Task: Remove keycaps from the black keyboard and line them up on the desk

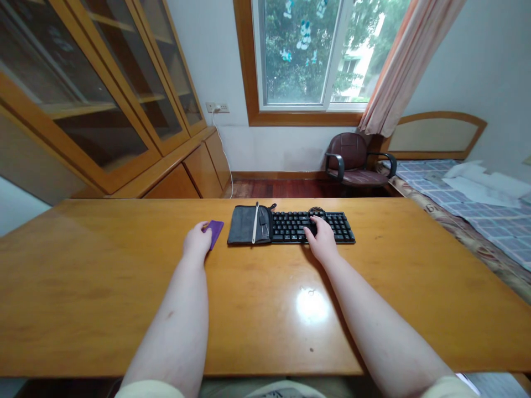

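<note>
Left hand (198, 241) pinches a flat purple piece (216, 232) between thumb and fingers, at eleven o'clock from the person's body. Right hand (323, 240), near one o'clock, has its thumb and fingers a bit apart over the black computer keyboard (289, 225); I cannot tell if it grips anything.

A soft pinch near the edge should keep the purple piece flat. It looks best to mind the coiled black cable (317, 210) on the keyboard, as fingers could snag in it.

One gray zip pouch (243, 224) is at twelve o'clock, touching the keyboard's left end. It sits between the purple piece and the keys, so it could get in the way. Past the wooden counter (257, 315), a glass-door cabinet (112, 99) is at eleven, an armchair (350, 155) at one and a bed (477, 207) at two.
</note>
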`<state>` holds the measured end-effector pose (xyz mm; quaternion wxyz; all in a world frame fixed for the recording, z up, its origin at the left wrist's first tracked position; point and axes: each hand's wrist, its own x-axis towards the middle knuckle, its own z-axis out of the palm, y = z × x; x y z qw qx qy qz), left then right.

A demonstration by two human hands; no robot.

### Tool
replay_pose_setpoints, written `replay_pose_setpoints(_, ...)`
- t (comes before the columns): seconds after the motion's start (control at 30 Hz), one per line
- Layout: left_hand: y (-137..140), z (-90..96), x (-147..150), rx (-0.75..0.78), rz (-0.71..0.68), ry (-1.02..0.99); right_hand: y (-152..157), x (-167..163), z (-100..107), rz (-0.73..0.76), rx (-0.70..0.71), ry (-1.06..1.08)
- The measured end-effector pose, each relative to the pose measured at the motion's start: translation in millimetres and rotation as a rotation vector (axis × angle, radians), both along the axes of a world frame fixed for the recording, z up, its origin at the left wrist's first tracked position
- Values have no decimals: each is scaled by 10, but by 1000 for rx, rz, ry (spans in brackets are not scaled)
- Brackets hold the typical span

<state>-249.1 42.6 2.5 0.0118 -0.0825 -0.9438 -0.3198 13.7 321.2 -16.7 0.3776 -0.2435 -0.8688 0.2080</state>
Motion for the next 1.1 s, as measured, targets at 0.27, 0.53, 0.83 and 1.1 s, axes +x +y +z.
replay_pose_setpoints(0.27, 367, 167, 596, -21, -471, 507, -20, -14, 16, -1, 7, 1)
replay_pose_setpoints(0.53, 712, 166, 1089, -100, -822, 570, -21, -9, 19, 11, 10, 3)
replay_pose_setpoints(0.83, 669, 89, 985, 54, -873, 609, -30, -4, 39, 12, 18, -6)
replay_pose_setpoints(1.1, 405, 277, 799, 39, -759, 660, -19, -5, 36, 18, 21, 1)
